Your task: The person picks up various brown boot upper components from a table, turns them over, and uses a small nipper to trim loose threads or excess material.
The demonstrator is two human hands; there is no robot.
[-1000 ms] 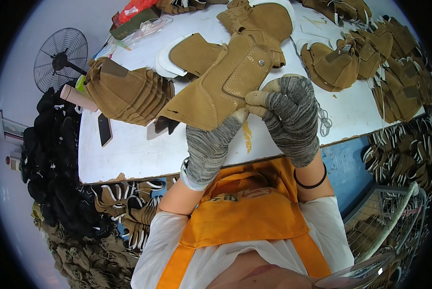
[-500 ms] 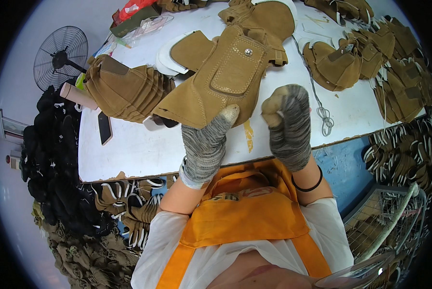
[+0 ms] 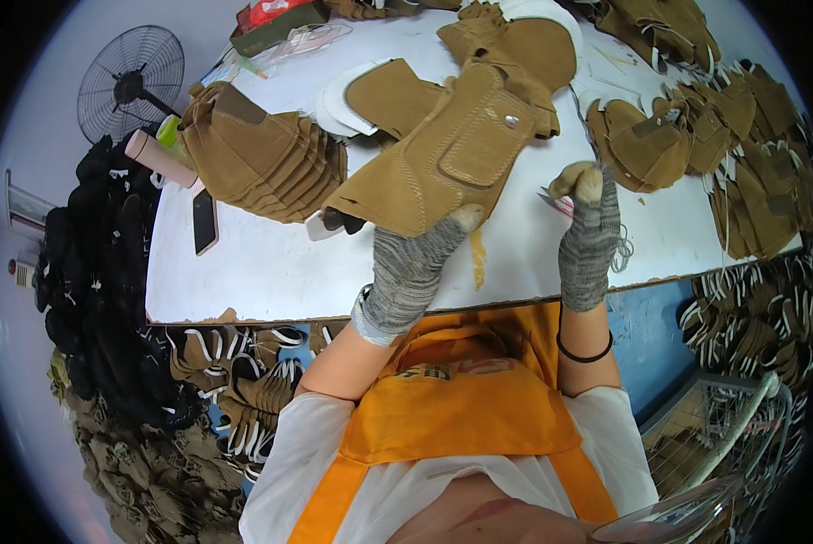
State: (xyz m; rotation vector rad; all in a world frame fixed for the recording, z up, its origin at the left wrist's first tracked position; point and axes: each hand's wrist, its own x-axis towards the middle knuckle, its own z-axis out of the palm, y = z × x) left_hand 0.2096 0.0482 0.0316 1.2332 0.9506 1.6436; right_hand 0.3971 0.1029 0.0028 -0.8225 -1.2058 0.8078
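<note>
A brown suede boot upper (image 3: 424,172) with a stitched patch and a round metal stud lies slantwise over other pieces on the white table. My left hand (image 3: 413,272), in a grey knit glove, grips its near edge, thumb on top and the other fingers hidden underneath. To its right, apart from the upper, my right hand (image 3: 589,236) is closed in a matching glove. Pointed metal blades and a bit of red stick out at its left side, seemingly small thread snips (image 3: 549,199); their handle is hidden in the fingers.
A stack of brown suede pieces (image 3: 252,154) stands on the left, beside a phone (image 3: 205,222) and a pink bottle (image 3: 159,158). More pieces (image 3: 647,140) lie at the right. A fan (image 3: 130,86) stands far left; a wire basket (image 3: 696,426) sits low right.
My right hand has moved right, away from the upper, and the pointed blades now show beside it. The upper has turned slightly in my left hand. The whole view has shifted a little.
</note>
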